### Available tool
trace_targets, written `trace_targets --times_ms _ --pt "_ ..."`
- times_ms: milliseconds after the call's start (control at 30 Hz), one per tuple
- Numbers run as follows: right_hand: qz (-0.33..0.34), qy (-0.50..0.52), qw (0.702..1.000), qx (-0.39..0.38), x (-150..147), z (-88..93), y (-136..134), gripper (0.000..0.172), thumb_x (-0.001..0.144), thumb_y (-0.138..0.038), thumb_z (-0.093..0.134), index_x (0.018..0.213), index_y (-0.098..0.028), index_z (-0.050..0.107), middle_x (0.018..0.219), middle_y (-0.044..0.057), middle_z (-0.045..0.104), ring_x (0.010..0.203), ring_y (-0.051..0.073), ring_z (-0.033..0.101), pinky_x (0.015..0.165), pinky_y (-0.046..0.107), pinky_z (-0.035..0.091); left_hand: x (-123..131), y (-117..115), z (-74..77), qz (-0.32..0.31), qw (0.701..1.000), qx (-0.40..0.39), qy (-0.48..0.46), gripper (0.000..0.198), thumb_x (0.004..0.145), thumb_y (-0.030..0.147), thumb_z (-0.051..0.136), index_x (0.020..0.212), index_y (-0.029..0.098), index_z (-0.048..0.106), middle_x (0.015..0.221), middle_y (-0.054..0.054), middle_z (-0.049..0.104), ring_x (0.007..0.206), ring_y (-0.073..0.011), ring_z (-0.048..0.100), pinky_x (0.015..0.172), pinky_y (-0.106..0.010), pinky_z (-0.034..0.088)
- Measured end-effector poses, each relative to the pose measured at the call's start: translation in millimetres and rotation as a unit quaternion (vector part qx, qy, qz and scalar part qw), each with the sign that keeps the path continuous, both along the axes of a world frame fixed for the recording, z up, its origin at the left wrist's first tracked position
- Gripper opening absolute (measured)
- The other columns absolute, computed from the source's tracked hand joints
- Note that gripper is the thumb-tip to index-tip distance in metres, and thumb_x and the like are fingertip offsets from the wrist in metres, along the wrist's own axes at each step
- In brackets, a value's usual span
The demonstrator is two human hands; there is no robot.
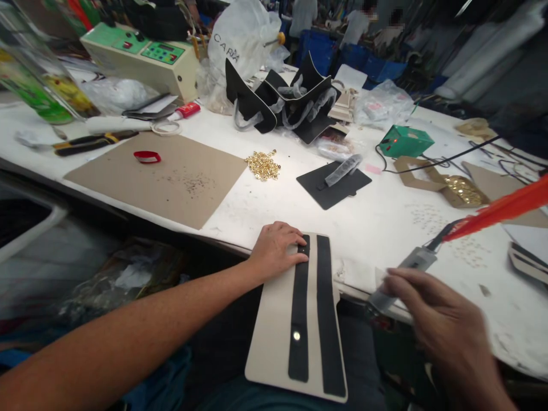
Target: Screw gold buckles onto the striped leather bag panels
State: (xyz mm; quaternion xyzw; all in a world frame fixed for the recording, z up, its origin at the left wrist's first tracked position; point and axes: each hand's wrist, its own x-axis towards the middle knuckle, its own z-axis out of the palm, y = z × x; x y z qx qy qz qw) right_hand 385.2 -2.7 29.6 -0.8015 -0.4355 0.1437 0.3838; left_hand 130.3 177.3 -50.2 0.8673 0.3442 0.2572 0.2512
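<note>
Head view of a white desk [385, 228], seen from its near edge. The left hand [276, 248] lies palm down on the far end of a cream panel [274, 337], fingers [295, 246] spread narrow and flat, touching the top of the left of two black strips [298, 319]; it presses rather than grips. The panel overhangs the near edge: only its far end rests on the desk, and the rest juts toward the person's lap. A small metal stud [296, 335] sits low on the left strip.

The right hand [445, 325], blurred, is curled around the lower end of a grey tool [406, 271] just right of the panel, over the near edge; an orange shaft [500, 209] and a dark cable run from it toward the right edge.

Between the panel and the far clutter lies a bare strip of desk. Beyond it, mid-desk, are a heap of gold rivets [262, 164] and a black piece [333, 184] with a grey wrap on it, well apart from both hands. To the left, a brown card [171, 177] reaches the near edge and bears a red ring [146, 156]. Toward the right edge stand a green box [406, 141] and an open carton [440, 180] of gold parts. Along the far edge are black bag parts [291, 100], a white bag [244, 40] and a cream machine [141, 60].
</note>
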Motion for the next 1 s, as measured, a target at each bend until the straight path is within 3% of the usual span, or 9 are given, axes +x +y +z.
trace_targets --times_ms 67,133,300,433,733,900,1000 --pt "0.127 0.111 0.985 -0.039 -45 -8.1 38 0.035 0.084 -0.057 0.074 0.093 -0.023 0.078 0.083 0.006 0.077 0.078 0.028 0.072 0.074 0.038 0.055 0 0 0.2 -0.002 1.000 0.007 -0.001 0.026 0.082 0.039 0.088 0.103 0.029 0.077 0.123 0.002 0.076 0.119 -0.0277 0.061 0.102 -0.049 0.042" --pt "0.196 0.174 0.963 -0.062 -66 -20.8 72 0.031 0.089 -0.053 0.070 0.097 -0.023 0.076 0.082 0.003 0.076 0.077 0.024 0.070 0.074 0.035 0.053 -1 -1 -0.5 0.000 1.000 0.012 -0.006 0.027 0.082 0.040 0.087 0.104 0.029 0.077 0.123 0.002 0.076 0.119 -0.0273 0.061 0.102 -0.048 0.042" --pt "0.279 0.112 0.949 -0.099 -71 -42.1 111 0.023 0.093 -0.042 0.063 0.086 -0.022 0.071 0.079 -0.001 0.070 0.077 0.019 0.061 0.074 0.031 0.044 -3 -2 -3.2 0.000 1.000 0.010 -0.016 0.027 0.082 0.042 0.086 0.104 0.029 0.076 0.118 0.002 0.077 0.118 -0.0268 0.061 0.100 -0.046 0.043" --pt "0.293 0.076 0.946 -0.114 -74 -42.8 116 0.023 0.092 -0.042 0.060 0.087 -0.022 0.071 0.087 0.000 0.071 0.085 0.021 0.063 0.081 0.033 0.043 -5 -1 -3.4 -0.004 1.000 0.006 -0.015 0.027 0.083 0.043 0.086 0.104 0.029 0.076 0.118 0.001 0.076 0.119 -0.0275 0.060 0.100 -0.046 0.042" --pt "0.286 0.034 0.948 -0.137 -77 -45.1 119 0.022 0.090 -0.040 0.058 0.083 -0.023 0.069 0.085 0.000 0.070 0.083 0.021 0.063 0.079 0.035 0.042 -6 -2 -2.5 -0.008 1.000 0.003 -0.017 0.024 0.085 0.044 0.083 0.102 0.028 0.076 0.118 0.001 0.076 0.118 -0.0273 0.059 0.099 -0.046 0.040" --pt "0.238 0.062 0.959 -0.143 -76 -50.4 121 0.018 0.085 -0.040 0.066 0.088 -0.022 0.069 0.075 -0.002 0.067 0.069 0.018 0.059 0.068 0.032 0.042 -6 -2 -4.1 -0.005 1.000 0.005 -0.022 0.031 0.085 0.045 0.084 0.108 0.027 0.074 0.119 0.000 0.076 0.118 -0.0275 0.060 0.099 -0.046 0.042" --pt "0.248 0.094 0.950 -0.166 -74 -48.3 125 0.021 0.084 -0.042 0.067 0.086 -0.021 0.067 0.071 -0.003 0.065 0.066 0.017 0.057 0.064 0.031 0.040 -6 -2 -5.6 -0.007 1.000 0.008 -0.022 0.032 0.084 0.045 0.084 0.109 0.027 0.074 0.120 -0.001 0.075 0.118 -0.0277 0.060 0.100 -0.047 0.042"
